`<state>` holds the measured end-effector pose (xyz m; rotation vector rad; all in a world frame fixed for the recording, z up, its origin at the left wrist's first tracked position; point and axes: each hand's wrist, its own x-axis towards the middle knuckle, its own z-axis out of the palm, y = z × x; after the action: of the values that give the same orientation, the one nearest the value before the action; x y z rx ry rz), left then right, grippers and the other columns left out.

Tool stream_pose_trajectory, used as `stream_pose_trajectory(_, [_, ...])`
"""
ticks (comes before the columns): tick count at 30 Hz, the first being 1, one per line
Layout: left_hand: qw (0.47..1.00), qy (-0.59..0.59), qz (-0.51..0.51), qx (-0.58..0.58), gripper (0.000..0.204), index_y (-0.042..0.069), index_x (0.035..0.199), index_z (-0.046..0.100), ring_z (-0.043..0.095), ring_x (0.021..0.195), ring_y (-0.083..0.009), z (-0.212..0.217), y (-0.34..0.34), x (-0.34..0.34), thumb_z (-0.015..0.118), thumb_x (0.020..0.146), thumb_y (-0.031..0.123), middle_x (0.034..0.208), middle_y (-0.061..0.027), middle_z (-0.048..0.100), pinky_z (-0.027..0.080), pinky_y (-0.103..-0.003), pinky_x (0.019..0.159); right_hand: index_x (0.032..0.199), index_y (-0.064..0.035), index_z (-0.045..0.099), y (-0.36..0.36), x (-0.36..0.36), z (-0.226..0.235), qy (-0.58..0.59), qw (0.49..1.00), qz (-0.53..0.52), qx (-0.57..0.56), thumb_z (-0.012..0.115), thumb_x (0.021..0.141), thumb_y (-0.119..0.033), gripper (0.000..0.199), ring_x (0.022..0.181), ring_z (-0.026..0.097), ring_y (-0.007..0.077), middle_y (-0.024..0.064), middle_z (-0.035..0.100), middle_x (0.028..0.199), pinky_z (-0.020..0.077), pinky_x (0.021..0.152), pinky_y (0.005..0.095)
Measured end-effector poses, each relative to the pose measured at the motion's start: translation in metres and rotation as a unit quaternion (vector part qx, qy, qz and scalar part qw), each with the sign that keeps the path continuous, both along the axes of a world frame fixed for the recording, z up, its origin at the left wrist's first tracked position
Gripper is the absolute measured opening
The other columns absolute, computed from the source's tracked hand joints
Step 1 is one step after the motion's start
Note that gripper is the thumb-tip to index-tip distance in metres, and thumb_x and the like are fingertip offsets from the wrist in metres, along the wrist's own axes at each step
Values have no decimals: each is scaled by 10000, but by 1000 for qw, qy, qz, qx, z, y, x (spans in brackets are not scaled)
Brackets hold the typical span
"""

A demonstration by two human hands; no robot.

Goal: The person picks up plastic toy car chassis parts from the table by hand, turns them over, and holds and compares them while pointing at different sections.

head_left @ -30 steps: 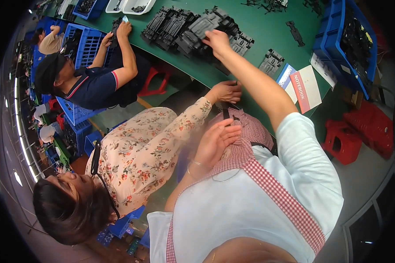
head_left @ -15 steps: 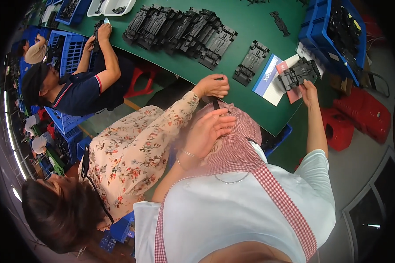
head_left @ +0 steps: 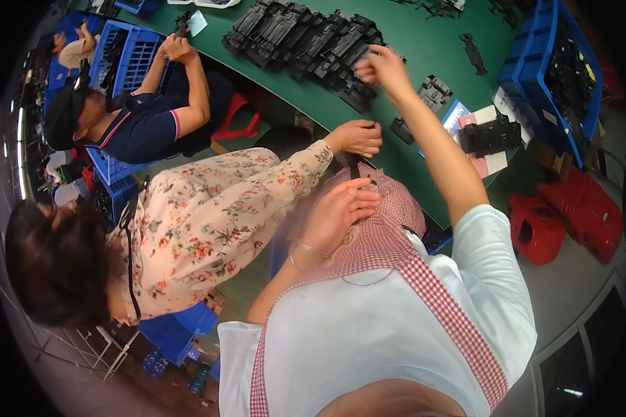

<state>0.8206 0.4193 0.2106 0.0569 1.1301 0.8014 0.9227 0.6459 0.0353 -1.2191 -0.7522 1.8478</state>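
Observation:
My right hand (head_left: 381, 67) reaches out over the green table (head_left: 424, 38), its fingers pinched on a black plastic part at the near end of a long row of such parts (head_left: 299, 35). My left hand (head_left: 341, 208) rests with loose, empty fingers on my red checked apron (head_left: 389, 208) at my lap. Just above it, the hand of a person in a floral shirt (head_left: 358, 137) grips a thin black strap (head_left: 355, 169) at the table's edge. Another black part (head_left: 490, 135) lies on papers to the right.
A blue bin (head_left: 535, 76) of black parts stands at the table's right end. Red plastic stools (head_left: 535, 229) sit on the floor below it. A second person in a dark shirt (head_left: 139, 125) works at the left beside blue crates (head_left: 129, 52).
My right hand left the black part on the papers at the right and swung back left to the row of parts. My left hand stayed on the apron.

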Motion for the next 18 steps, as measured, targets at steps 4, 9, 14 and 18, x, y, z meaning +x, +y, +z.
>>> stream_pose_trajectory(4, [998,24,34,41,352,-29,1215,446,578,992,-245,-11,-33,-1,390,951,197,1043,-177,596,458,-353,877,1155,90,414,30,-68,-32,-27,997,34,-69,417,872,-84,332,520,603,199,172,645,766,475,430,286])
stream_pose_trajectory(9, [991,36,109,66,354,-46,1214,441,572,976,-211,-28,-77,-3,396,955,191,1030,-159,588,459,-332,860,819,49,523,37,-91,-25,-71,986,-8,-151,409,872,-93,190,454,565,166,151,644,696,410,352,265])
stream_pose_trajectory(14, [989,50,118,67,347,-46,1208,444,568,974,-210,-37,-88,15,390,957,187,1013,-154,584,459,-333,856,700,-34,510,19,-70,-30,-90,991,-27,-98,477,873,-144,207,441,485,128,55,564,618,353,386,272])
stream_pose_trajectory(18, [985,61,140,78,354,-27,1222,438,580,978,-250,-45,-80,20,372,959,201,1022,-170,595,466,-353,853,688,-54,466,-22,-18,11,129,991,41,11,506,862,-150,203,393,389,125,32,444,513,268,360,252])
